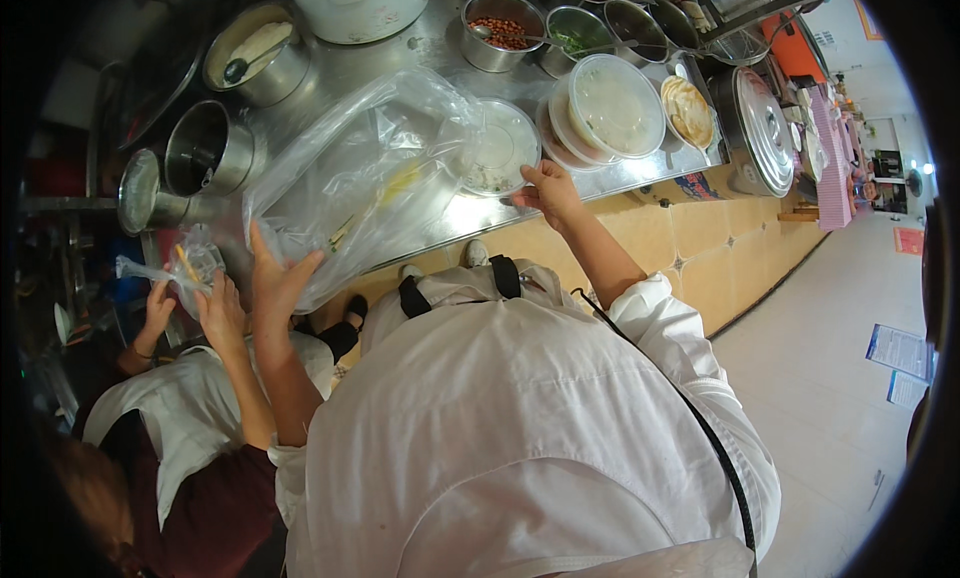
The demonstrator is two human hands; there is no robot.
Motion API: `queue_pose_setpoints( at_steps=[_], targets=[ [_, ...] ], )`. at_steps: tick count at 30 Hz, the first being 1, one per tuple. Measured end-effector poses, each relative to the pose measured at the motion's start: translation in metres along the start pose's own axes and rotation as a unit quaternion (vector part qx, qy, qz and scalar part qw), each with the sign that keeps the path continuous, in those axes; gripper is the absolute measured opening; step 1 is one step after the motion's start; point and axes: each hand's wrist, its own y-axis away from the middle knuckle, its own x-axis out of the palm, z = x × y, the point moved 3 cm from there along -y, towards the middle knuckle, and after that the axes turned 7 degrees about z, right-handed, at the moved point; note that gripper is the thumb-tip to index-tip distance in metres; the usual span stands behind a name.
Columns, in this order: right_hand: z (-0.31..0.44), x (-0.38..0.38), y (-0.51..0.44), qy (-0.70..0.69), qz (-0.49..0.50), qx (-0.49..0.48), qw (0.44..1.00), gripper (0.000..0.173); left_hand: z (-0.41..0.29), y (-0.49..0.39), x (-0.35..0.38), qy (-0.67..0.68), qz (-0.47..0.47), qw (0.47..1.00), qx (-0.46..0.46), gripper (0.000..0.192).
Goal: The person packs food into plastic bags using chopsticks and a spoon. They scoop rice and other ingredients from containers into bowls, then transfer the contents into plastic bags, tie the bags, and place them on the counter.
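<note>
A large clear plastic bag (352, 165) spreads over the steel counter (450, 221) with its mouth wide. My left hand (281, 266) holds the bag's near left edge, thumb and fingers apart under the film. Something thin and yellow-green, perhaps chopsticks (343, 233), shows through the plastic. On the right, my right hand (553, 191) grips the rim of a round lidded plastic container (501, 146), which sits partly at the bag's mouth. Beside it stand stacked lidded plastic bowls (616, 105) with pale food inside.
To the left, a co-worker's hands (221, 315) handle a small knotted bag (199, 259). Steel pots (210, 146) and a rice cooker (360, 11) line the counter. Further right are a tub of peanuts (502, 34), a bowl of brown sauce (686, 111) and a large lidded pot (761, 131).
</note>
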Motion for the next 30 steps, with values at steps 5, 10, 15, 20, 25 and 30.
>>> queue_pose_setpoints(
  at_steps=[5, 10, 15, 20, 25, 30],
  targets=[
    [-0.012, -0.013, 0.011, 0.003, 0.008, -0.003, 1.0, 0.011, 0.007, -0.001, 0.0, 0.044, -0.007, 0.999, -0.001, 0.097],
    [-0.002, -0.018, 0.05, 0.039, 0.009, 0.021, 0.999, 0.017, 0.013, -0.005, 0.003, 0.051, 0.002, 0.998, -0.025, 0.095],
    [0.029, -0.014, 0.092, 0.067, 0.03, 0.03, 0.997, 0.013, 0.004, -0.005, 0.002, -0.03, -0.043, 0.997, 0.06, 0.091],
    [0.082, 0.004, 0.12, 0.097, 0.073, 0.009, 0.993, 0.011, 0.001, -0.002, 0.008, -0.038, -0.028, 0.999, 0.02, 0.087],
    [0.124, 0.046, 0.116, 0.119, 0.138, 0.001, 0.983, 0.013, -0.006, -0.003, 0.014, -0.065, -0.02, 0.997, 0.03, 0.089],
    [0.112, 0.094, 0.072, 0.102, 0.18, 0.019, 0.978, 0.015, -0.009, -0.001, 0.024, -0.005, 0.011, 0.999, 0.042, 0.09]
  ],
)
